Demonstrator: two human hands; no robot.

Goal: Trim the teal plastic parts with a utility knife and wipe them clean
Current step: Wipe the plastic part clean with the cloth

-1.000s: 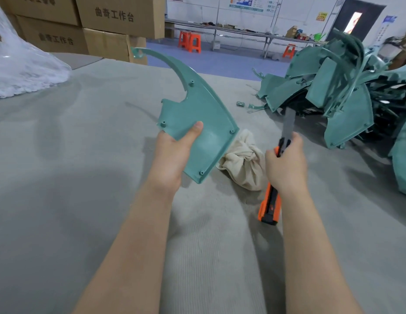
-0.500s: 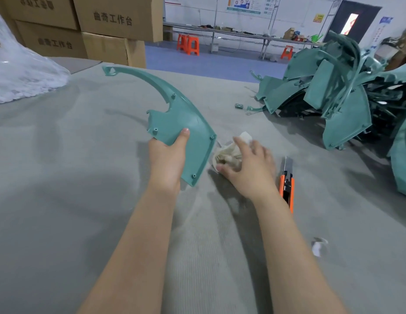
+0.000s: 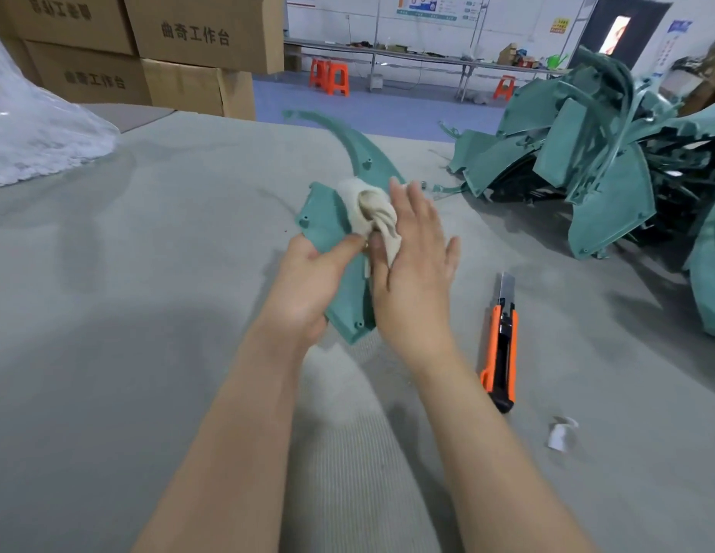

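My left hand (image 3: 308, 281) grips the lower edge of a teal plastic part (image 3: 326, 221), a flat curved panel whose long thin arm sweeps up and away to the left. Against the panel's face my right hand (image 3: 411, 273) presses a bunched cream cloth (image 3: 370, 211), fingers stretched over it. The orange and black utility knife (image 3: 501, 345) lies on the grey table (image 3: 148, 313) just right of my right wrist, blade out and pointing away from me.
A heap of teal plastic parts (image 3: 611, 153) fills the table's right side. A clear plastic bag (image 3: 36, 141) lies at the far left, with stacked cardboard boxes (image 3: 180, 53) behind it. A small white scrap (image 3: 561, 433) sits near the knife's handle.
My right hand put the knife down on the table, picked up the cloth and brought it onto the teal part. My left hand lowered the part and tilted it flatter.
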